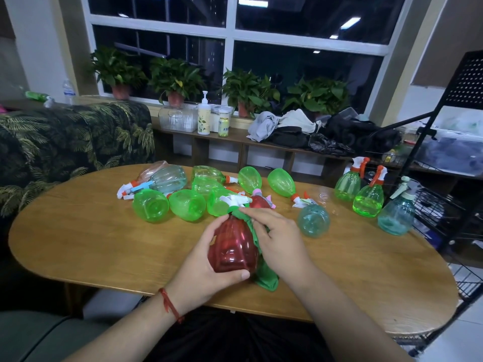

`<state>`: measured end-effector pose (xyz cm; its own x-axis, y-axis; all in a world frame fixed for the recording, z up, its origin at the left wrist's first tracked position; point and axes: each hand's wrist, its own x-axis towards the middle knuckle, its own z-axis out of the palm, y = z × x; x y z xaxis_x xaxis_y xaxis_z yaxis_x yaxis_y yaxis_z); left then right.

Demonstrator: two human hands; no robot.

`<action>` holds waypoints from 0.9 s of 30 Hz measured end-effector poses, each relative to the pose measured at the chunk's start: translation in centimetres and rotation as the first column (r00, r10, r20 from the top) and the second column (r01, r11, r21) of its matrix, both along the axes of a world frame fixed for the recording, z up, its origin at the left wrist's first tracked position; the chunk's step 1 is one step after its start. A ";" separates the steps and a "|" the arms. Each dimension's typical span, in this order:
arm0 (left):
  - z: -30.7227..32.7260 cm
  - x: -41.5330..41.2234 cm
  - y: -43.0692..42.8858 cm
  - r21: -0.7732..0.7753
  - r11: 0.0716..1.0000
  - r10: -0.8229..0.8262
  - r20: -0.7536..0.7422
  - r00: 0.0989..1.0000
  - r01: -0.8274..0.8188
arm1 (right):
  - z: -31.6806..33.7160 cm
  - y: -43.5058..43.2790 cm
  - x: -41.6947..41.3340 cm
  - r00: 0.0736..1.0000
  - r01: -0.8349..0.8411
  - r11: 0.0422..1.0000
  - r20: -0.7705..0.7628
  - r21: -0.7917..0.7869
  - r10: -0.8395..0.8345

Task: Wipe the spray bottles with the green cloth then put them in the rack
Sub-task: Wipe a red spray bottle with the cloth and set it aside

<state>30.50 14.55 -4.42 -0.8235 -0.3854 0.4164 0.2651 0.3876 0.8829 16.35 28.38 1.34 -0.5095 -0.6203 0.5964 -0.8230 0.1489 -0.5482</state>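
Note:
A red spray bottle (pixel 232 246) with a white trigger head is held above the near middle of the wooden table (pixel 91 244). My left hand (pixel 206 265) grips its body from the left and below. My right hand (pixel 274 236) presses the green cloth (pixel 266 276) against the bottle's right side and neck, fingers curled round the cloth. Several green spray bottles (pixel 151 207) lie in a heap behind, with a second red bottle (pixel 258 202) among them. Three bottles stand upright at the far right, among them a teal bottle (pixel 397 215). The black wire rack (pixel 444 212) stands just right of the table.
A teal bottle (pixel 313 220) lies on its side right of my hands. A leaf-patterned sofa (pixel 65 142) borders the table's left. Behind runs a low shelf (pixel 235 138) with containers, clothes and potted plants (pixel 175 79) under the window.

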 end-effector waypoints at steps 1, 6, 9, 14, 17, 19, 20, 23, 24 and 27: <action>0.1 0.1 0.0 0.000 1.000 -0.005 -0.002 1.000 0.005 | 0.0 0.1 0.1 1.000 0.005 1.000 -0.009 -0.002 -0.005; 0.2 0.2 0.4 -0.008 1.000 -0.010 -0.010 1.000 0.010 | -0.3 0.3 0.3 0.997 -0.040 0.999 0.063 -0.035 0.042; 0.1 0.2 0.4 -0.011 1.000 0.020 -0.013 1.000 -0.020 | -0.9 0.8 0.4 0.984 -0.101 0.992 0.141 -0.072 0.110; 0.2 -0.1 0.0 0.085 0.990 0.121 -0.042 0.992 -0.117 | -2.4 1.8 1.4 0.985 -0.173 0.978 0.005 -0.115 0.175; 0.2 -0.3 -0.2 0.150 0.979 0.146 -0.056 0.988 -0.136 | -3.1 2.5 1.6 0.968 -0.221 0.968 -0.146 -0.116 0.204; 0.3 -0.4 -0.1 0.170 0.976 0.148 -0.062 0.987 -0.135 | -3.3 2.8 1.5 0.959 -0.235 0.965 -0.191 -0.114 0.210; 0.3 -0.5 0.0 0.171 0.976 0.149 -0.063 0.987 -0.136 | -3.5 2.8 1.4 0.958 -0.239 0.964 -0.193 -0.117 0.214; 0.3 -0.4 0.1 0.158 0.977 0.151 -0.060 0.987 -0.140 | -3.6 2.4 1.3 0.966 -0.222 0.967 -0.162 -0.128 0.200; 0.3 -0.4 0.1 0.148 0.979 0.148 -0.060 0.987 -0.138 | -3.5 2.1 1.3 0.975 -0.205 0.969 -0.122 -0.141 0.188; 0.3 -0.1 0.3 0.081 0.990 0.122 -0.044 0.992 -0.118 | -2.7 0.8 1.6 0.981 -0.122 0.977 0.131 -0.174 0.146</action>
<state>30.39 14.83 -4.07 -0.7484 -0.5133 0.4201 0.2644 0.3500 0.8987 17.90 29.23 -1.32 -0.5151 -0.5883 0.6234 -0.7414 -0.0590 -0.6684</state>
